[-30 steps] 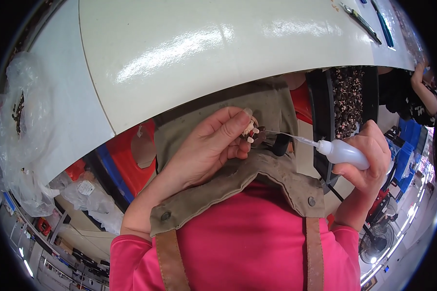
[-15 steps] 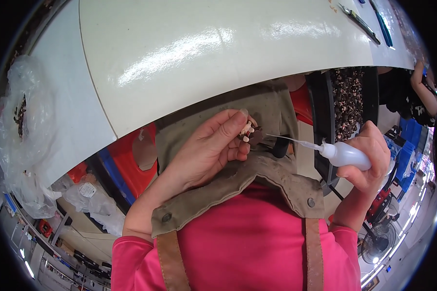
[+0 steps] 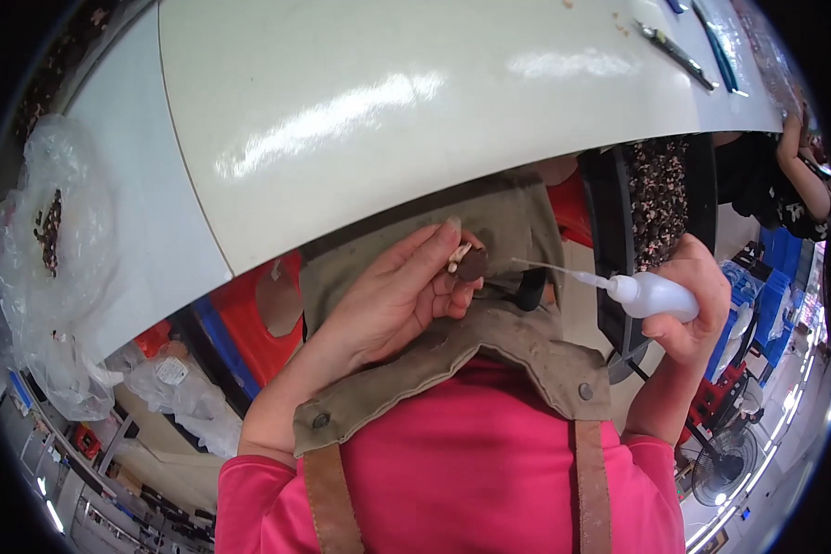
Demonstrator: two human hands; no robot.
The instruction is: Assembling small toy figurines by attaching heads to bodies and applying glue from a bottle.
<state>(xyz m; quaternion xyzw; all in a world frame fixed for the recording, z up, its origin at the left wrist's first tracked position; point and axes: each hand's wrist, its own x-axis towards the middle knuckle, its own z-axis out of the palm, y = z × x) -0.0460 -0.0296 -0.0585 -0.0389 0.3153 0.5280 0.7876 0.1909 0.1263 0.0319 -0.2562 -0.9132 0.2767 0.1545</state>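
Observation:
Between the thumb and fingers of my left hand [image 3: 392, 300] is a small brown and cream piece [image 3: 472, 265]. Its round, flat brown side faces the bottle, and cream bits show beside my thumb; the rest is hidden by my fingers. My right hand [image 3: 697, 291] is wrapped round a translucent white squeeze bottle [image 3: 660, 296], which lies tilted nearly level. From its cap a long thin nozzle [image 3: 563, 270] points left at the piece. A short gap separates the nozzle tip from the piece. Both hands are above my brown apron [image 3: 415, 226], in front of the table edge.
A glossy white table [image 3: 342, 74] spans the far side. Tweezers [image 3: 679, 57] lie at its far right. To the right, a black bin [image 3: 609, 212] holds many small brown and pink pieces. Clear plastic bags [image 3: 74, 222] lie at left. Another person's arm [image 3: 799, 166] shows far right.
The brown and cream piece has turned in my left hand, so its round brown side shows more and its cream part less. Both hands have shifted slightly; the nozzle still points at the piece.

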